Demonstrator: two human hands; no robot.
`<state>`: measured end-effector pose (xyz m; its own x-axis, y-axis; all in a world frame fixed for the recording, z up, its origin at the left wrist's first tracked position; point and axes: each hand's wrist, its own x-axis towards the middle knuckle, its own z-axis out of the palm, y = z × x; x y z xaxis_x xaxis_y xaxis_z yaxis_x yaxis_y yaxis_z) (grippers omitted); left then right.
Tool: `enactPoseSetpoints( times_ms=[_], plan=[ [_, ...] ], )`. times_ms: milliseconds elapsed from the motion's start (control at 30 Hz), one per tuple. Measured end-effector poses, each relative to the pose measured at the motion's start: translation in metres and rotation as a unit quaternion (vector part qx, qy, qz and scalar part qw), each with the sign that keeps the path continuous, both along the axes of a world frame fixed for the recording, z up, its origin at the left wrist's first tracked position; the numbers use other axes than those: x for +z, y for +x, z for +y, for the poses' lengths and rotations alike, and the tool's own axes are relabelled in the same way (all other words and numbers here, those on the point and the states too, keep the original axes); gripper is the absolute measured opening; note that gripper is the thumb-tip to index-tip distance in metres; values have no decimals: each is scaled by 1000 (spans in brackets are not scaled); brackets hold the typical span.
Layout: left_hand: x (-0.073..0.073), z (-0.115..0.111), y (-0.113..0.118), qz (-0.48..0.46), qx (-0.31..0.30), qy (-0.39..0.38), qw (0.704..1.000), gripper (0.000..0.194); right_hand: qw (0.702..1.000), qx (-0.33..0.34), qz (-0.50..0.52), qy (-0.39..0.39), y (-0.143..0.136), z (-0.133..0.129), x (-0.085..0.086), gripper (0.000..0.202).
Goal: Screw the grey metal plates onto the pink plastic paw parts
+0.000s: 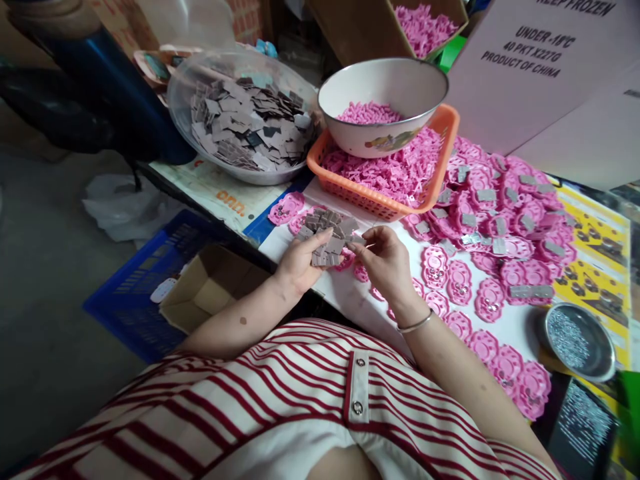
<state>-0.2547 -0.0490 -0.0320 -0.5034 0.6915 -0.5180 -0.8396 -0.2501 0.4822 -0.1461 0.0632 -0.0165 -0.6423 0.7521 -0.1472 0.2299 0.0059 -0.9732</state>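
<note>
Head view, from where I stand: the left hand point(301, 260) grips a pile of grey plates point(329, 252) over the paper point(277, 245), near pink parts point(435, 267); the right hand point(389, 259) pinches one at the pile's edge. More fill the basin point(250, 176) beyond.

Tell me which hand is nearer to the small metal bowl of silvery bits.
The right hand. It is left of the small metal bowl, with pink pieces between; the left hand, holding grey pieces, is farther left.
</note>
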Motion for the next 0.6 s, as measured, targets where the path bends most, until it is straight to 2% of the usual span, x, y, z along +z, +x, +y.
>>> enactPoseSetpoints(
  times_ms=[133, 333, 500, 600],
  plan=[
    [-3, -2, 0, 3, 14, -2, 1000, 10, 1000, 17, -5, -7, -3, -1, 0, 37],
    [-8, -13, -7, -12, 39, 20, 999, 9, 995, 83, -1, -56, -12, -10, 7, 49],
    [-9, -19, -16, -26, 84, -1, 996, 4, 997, 52, 27, -41, -23, -17, 10, 44],
    [-8, -21, -21, -36, 99, -5, 994, 4, 996, 52, 36, -68, -29, -19, 12, 44]
  ],
)
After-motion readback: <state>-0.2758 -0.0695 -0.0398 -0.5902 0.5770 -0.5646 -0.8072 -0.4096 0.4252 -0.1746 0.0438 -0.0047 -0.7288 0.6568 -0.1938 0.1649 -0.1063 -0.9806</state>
